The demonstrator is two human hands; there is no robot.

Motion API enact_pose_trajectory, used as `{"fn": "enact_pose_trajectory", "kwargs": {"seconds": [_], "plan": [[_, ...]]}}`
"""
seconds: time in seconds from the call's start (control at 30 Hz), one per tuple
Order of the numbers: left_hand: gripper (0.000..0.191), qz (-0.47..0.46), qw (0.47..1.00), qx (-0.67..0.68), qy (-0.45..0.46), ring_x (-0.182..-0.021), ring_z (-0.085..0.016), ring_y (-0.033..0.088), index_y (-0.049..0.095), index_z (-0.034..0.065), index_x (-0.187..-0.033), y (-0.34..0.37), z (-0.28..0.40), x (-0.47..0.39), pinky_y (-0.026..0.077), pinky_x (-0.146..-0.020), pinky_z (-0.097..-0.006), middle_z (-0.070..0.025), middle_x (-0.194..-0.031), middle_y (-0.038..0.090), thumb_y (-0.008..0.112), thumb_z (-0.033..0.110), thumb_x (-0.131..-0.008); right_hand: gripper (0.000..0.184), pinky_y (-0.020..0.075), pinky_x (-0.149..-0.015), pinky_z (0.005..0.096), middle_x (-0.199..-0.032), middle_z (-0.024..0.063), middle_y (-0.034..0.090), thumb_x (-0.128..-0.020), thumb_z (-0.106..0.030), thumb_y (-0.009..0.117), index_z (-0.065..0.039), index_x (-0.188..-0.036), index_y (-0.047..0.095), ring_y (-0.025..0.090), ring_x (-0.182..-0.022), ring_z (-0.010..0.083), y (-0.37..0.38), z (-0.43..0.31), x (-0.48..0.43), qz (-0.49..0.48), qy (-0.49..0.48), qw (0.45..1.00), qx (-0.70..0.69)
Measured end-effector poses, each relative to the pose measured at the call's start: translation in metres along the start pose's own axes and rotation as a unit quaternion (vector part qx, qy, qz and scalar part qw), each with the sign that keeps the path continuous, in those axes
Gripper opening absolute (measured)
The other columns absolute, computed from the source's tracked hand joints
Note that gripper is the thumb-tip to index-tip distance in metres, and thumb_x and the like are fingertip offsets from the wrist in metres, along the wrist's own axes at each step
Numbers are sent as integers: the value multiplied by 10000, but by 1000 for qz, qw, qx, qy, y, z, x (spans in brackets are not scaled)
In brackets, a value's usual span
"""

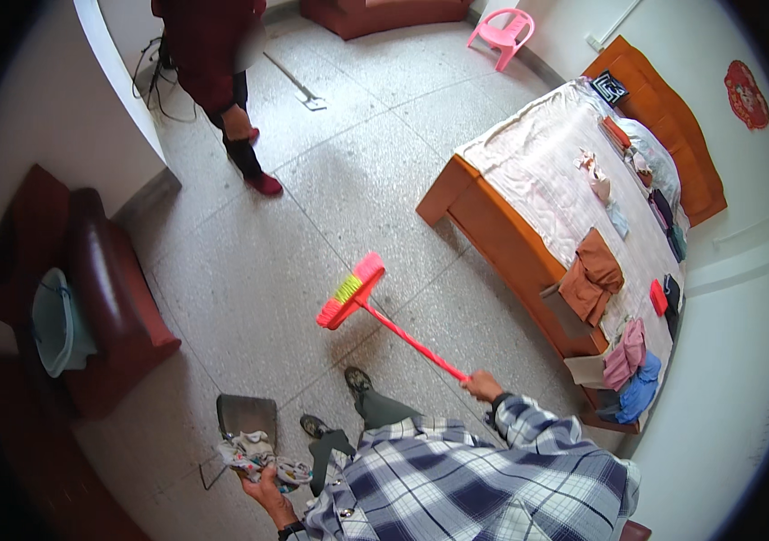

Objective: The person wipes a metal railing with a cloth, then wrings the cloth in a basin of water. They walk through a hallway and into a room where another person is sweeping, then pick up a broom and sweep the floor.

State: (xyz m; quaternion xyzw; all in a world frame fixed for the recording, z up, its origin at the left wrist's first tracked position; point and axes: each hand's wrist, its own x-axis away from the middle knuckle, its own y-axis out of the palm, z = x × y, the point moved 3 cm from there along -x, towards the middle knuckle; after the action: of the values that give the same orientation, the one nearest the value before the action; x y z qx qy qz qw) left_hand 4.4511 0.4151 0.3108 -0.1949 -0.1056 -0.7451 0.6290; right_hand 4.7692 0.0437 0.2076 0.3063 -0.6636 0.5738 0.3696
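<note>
My right hand (484, 387) grips the end of the red handle of a broom (418, 346). The broom head, with pink and yellow-green bristles (348, 289), points away from me over the floor; whether it touches cannot be told. In my left hand (268, 495) is a bunched patterned cloth (253, 452), pale with coloured spots. Just beyond the cloth is a dark dustpan (246, 414), its lower part covered from view. A thin dark wire frame (211, 475) shows beside the cloth at the left.
Another person (212, 61) stands at the upper left, near a long-handled tool (300, 89) lying on the floor. The wooden bed (493, 203) at right bears clothes (591, 277). A wooden armchair (104, 270) holds a pale plastic basket (60, 324). A pink plastic chair (503, 35) stands far back.
</note>
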Motion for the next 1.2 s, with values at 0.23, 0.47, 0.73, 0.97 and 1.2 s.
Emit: {"fn": "enact_pose_trajectory", "kwargs": {"seconds": [0.23, 0.47, 0.73, 0.97, 1.2], "plan": [[732, -16, 1000, 19, 11, -968, -235, 512, 322, 16, -1290, 13, 8, -5, 422, -826, -330, -108, -1139, 477, 544, -75, -599, 345, 355, -345, 324, -502, 86, 517, -748, -324, 591, -4, -624, 559, 491, -385, 188, 25, 6, -5, -52, 38, 950, -305], [666, -44, 998, -42, 22, -896, -198, 524, 366, -10, -1245, 18, 22, -14, 436, -784, -311, -90, -1059, 514, 569, -42, -611, 488, 379, -382, 351, -447, 85, 486, -827, -417, 470, -34, -527, 514, 478, -376, 195, -56, -72, -59, 47, -186, 937, -292], [638, -63, 996, -6, 60, -889, -184, 528, 398, 12, -1225, 33, 35, -22, 431, -803, -299, -66, -1048, 521, 559, -47, -611, 370, 396, -392, 344, -491, 75, 488, -790, -365, 506, -34, -625, 525, 497, -408, 196, -41, -76, -55, 77, -158, 924, -338], [698, 11, 999, 15, 37, -1028, -203, 489, 355, 7, -1272, 11, 36, -24, 386, -890, -303, -74, -1169, 470, 497, -93, -596, 277, 309, -323, 270, -511, 43, 477, -775, -322, 548, -64, -674, 545, 428, -372, 116, 23, -13, -16, -47, -3, 923, -381], [604, 86, 992, 23, 94, -938, -160, 502, 422, 9, -1197, -24, 43, 3, 385, -846, -266, -42, -1063, 505, 583, -25, -615, 246, 303, -314, 264, -496, 50, 468, -779, -265, 555, -23, -740, 536, 411, -348, 131, 23, -10, -5, -101, -82, 964, -232]]}}
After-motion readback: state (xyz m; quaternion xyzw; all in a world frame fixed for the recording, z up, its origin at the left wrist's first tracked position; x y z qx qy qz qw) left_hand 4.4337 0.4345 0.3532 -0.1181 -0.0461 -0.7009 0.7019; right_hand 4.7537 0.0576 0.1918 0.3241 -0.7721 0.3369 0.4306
